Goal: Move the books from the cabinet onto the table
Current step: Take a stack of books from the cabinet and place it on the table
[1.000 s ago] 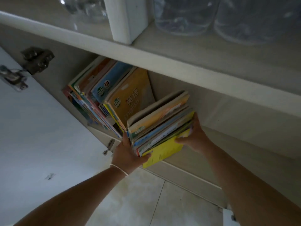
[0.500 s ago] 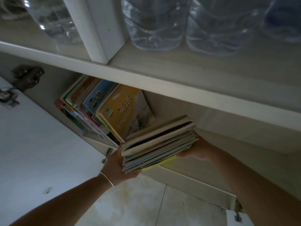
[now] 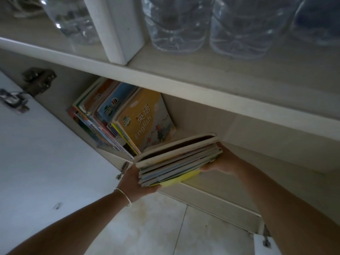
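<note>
Hands: both grip one stack of books from opposite ends, just in front of the lower cabinet shelf.
Left hand: cupped under the near left corner of the stack, thumb curled up along its bottom edge, palm turned up; a thin bracelet circles the wrist.
Left arm: bare forearm reaching up from the lower left, angled toward the cabinet.
Right hand: wrapped round the right end of the stack, thumb underneath pointing left; the other fingers lie behind the books and cannot be seen.
Right arm: bare forearm stretched diagonally from the lower right corner.
Stack: nearly flat, tilted up to the right, page edges facing the camera, yellow cover at the bottom.
Other books: standing and leaning left inside the cabinet; the front one is an orange cover marked "English".
Shelf: pale board above the books, carrying clear bottles and a white post.
Door: white, swung open on the left, hinge at its upper edge.
Floor: pale tiles below the arms.
</note>
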